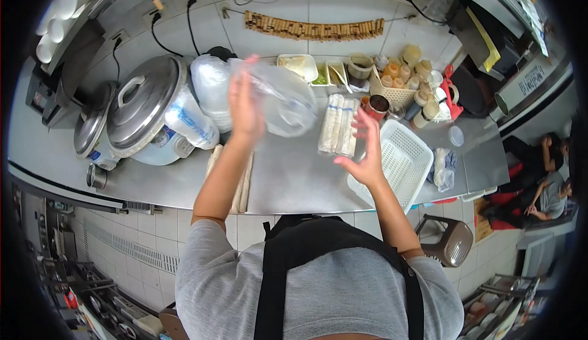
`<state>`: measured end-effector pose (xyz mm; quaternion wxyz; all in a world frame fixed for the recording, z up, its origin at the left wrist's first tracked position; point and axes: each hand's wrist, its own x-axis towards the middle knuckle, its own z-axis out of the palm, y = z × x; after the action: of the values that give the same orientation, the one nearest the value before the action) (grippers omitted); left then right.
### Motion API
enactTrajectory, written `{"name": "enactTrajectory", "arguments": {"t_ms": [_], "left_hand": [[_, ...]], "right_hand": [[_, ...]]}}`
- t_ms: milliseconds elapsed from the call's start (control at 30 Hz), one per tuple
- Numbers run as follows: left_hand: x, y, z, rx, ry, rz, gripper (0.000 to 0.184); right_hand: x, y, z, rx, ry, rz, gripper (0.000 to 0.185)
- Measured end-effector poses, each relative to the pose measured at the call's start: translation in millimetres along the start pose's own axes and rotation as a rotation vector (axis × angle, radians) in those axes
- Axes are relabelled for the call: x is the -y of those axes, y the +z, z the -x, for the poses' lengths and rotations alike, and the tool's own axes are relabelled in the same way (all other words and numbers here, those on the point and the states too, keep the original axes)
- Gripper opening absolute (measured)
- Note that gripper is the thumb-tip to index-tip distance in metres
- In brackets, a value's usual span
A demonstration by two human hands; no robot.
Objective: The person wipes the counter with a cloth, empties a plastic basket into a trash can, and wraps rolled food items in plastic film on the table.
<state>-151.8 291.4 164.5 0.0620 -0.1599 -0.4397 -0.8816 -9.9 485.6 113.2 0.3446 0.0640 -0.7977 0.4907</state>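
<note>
My left hand (245, 110) is raised over the steel counter, its fingertips smeared by motion. A clear plastic bag (285, 101) spreads out to the right from its fingers, which appear to pinch the bag's edge. My right hand (365, 156) holds nothing; its thumb and fingers are spread apart. Just left of that hand, several pale rolls in clear wrapping (337, 125) lie side by side on the counter. A white perforated basket (403, 162) stands right of the hand. More long pale rolls (243, 184) lie at the counter's front edge, partly behind my left forearm.
Large lidded pots (147, 110) stand at the left, beside bundles of plastic bags (211, 89). Sauce bottles fill a beige basket (392, 92) at the back right, near a red-brown cup (376, 106). A stool (450, 241) stands on the floor at right. Two people sit farther right.
</note>
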Motion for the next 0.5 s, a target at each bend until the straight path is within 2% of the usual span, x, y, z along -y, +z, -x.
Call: {"name": "enactTrajectory", "arguments": {"t_ms": [100, 167, 200, 233, 300, 333, 367, 400, 433, 467, 500], "left_hand": [[41.0, 25.6, 29.7, 0.094, -0.155, 0.079, 0.031], [58.3, 38.5, 35.8, 0.053, -0.203, 0.189, 0.026], [59.3, 43.5, 32.3, 0.074, -0.205, 0.18, 0.024], [63.8, 42.3, 25.6, 0.081, -0.222, 0.184, 0.024], [73.2, 32.6, 5.9, 0.188, -0.256, -0.126, 0.026], [77.8, 28.0, -5.3, 0.284, -0.21, -0.345, 0.034], [83.6, 26.2, -12.7, 0.298, -0.222, -0.338, 0.034], [89.9, 26.1, -18.6, 0.368, -0.365, -0.226, 0.038], [97.5, 26.4, -24.1, 0.437, -0.508, -0.112, 0.042], [109.2, 25.5, -29.6, 0.536, -0.596, 0.122, 0.068], [124.6, 28.7, -28.3, 0.553, -0.608, 0.129, 0.068]], "right_hand": [[0.1, 4.6, -15.5, -0.167, 0.017, -0.091, 0.058], [-24.1, -2.8, -16.4, 0.02, 0.136, 0.06, 0.046], [-36.6, -9.5, -16.0, 0.055, 0.136, 0.014, 0.026], [-40.5, -19.5, -17.1, 0.044, 0.149, 0.023, 0.026], [-47.2, -44.1, -19.9, -0.102, 0.37, -0.152, 0.012], [-57.3, -61.6, -23.6, -0.135, 0.314, -0.095, 0.01], [-67.0, -79.1, -26.9, -0.168, 0.258, -0.037, 0.011], [-67.1, -93.3, -30.4, -0.182, 0.265, -0.025, 0.011], [-61.6, -108.0, -35.3, -0.23, 0.396, -0.218, 0.014], [-60.6, -122.0, -38.8, -0.28, 0.519, -0.414, 0.017], [-68.1, -137.2, -40.3, -0.3, 0.52, -0.403, 0.017]]}}
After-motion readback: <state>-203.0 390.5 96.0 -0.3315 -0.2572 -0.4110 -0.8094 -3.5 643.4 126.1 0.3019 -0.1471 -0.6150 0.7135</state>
